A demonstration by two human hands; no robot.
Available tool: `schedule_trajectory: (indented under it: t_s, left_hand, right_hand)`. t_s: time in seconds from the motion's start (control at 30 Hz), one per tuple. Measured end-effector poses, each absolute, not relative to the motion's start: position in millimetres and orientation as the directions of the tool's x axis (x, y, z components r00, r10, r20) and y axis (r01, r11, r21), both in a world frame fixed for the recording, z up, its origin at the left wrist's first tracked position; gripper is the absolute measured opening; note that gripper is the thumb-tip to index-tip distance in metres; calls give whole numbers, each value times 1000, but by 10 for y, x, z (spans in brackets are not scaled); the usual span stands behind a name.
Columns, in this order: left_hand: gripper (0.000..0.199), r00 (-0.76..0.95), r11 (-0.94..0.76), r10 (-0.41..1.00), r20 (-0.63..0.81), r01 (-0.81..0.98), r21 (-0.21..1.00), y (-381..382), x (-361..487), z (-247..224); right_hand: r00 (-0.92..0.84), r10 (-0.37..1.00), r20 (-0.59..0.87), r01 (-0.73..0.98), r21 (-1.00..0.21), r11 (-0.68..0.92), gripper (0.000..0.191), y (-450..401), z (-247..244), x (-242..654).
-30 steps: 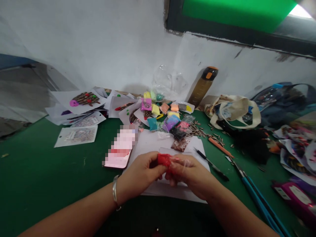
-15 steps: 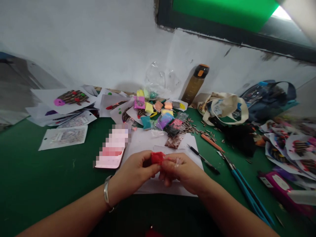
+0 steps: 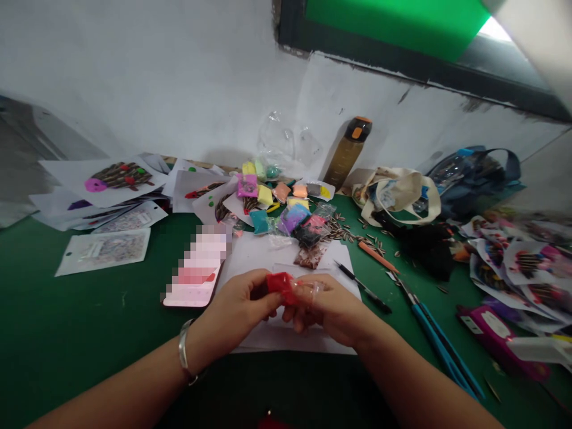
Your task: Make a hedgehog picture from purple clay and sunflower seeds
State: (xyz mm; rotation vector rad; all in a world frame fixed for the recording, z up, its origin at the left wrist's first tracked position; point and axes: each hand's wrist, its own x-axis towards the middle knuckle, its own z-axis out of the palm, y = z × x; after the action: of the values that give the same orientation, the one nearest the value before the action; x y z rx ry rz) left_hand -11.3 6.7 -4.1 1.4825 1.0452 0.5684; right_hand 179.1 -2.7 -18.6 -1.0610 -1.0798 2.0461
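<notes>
Your left hand (image 3: 235, 307) and right hand (image 3: 326, 310) were close together, their fingers (image 3: 263, 300) curled narrowly around a red clay lump (image 3: 280, 287). It lay crosswise, nearer your left hand, with a clear wrapper (image 3: 310, 291) trailing rightward, above a white paper sheet (image 3: 250, 256).

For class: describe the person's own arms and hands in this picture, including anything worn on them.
Both forearms are bare, with no sleeves or gloves in view. The left hand has a silver-coloured metal bangle at its wrist; the right hand shows no jewellery.
</notes>
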Motion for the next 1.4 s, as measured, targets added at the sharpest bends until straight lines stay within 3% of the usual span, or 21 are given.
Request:
schedule_trajectory:
  t_s: [0.87,1.23,1.4]
  left_hand:
    - [17,418,108,882,-216,268,957,104,-116,-36]
    - [29,339,157,914,-225,216,964,164,-131,-43]
    - [27,360,108,909,-209,281,954,158,-134,-48]
  right_hand:
    - [-531,728,-433,-70,-834,-547,29,39,-190,1902]
    - [-320,875,-363,-243,-862,-446,39,120,-152,2044]
    - [-413,826,-384,-174,-856,-486,34,95,-173,1995]
